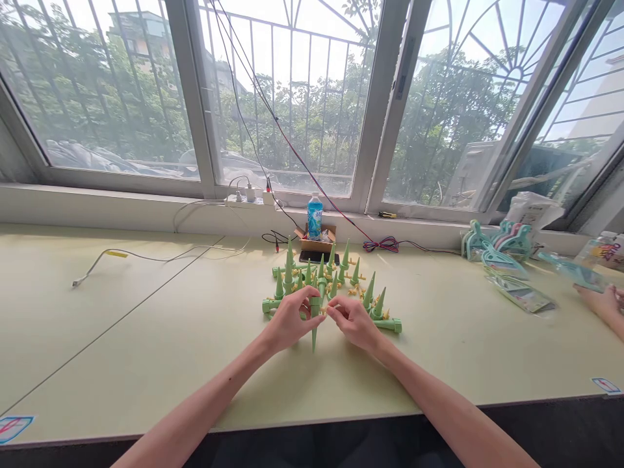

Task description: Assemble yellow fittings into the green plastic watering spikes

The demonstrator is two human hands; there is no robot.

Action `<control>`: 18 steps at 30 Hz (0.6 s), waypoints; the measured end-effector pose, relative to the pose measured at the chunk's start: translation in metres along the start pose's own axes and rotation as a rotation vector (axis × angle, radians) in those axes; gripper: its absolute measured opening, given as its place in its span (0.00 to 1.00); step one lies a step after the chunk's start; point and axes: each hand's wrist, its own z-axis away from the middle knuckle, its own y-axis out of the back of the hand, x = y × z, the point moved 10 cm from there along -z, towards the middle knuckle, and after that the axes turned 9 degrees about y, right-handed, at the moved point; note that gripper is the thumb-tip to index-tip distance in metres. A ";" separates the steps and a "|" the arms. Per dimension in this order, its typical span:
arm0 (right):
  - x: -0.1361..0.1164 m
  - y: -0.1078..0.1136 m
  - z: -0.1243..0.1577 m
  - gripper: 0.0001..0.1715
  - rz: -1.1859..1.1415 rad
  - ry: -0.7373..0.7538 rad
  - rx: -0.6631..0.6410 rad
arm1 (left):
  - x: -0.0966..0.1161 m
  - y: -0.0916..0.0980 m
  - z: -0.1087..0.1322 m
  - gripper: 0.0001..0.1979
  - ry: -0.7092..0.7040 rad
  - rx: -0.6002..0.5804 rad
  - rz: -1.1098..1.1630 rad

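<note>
My left hand (291,318) is closed around a green plastic cone spike (314,325) that points down toward me over the pale green table (146,338). Beside it, my right hand (355,321) pinches a small yellow piece at the spike's top end; the piece is too small to name. Just behind both hands, several more green spikes (341,273) stand upright or lie flat, with small yellow parts scattered among them.
A water bottle (314,216) stands by a small cardboard box (316,242) and a dark phone at the sill. Cables and a power strip (248,194) run along the window. Teal packaged items (502,253) lie at right, where another person's hand (604,303) rests.
</note>
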 end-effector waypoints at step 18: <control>0.002 -0.001 0.001 0.11 -0.033 -0.016 -0.007 | 0.000 0.001 0.000 0.12 0.005 0.008 -0.014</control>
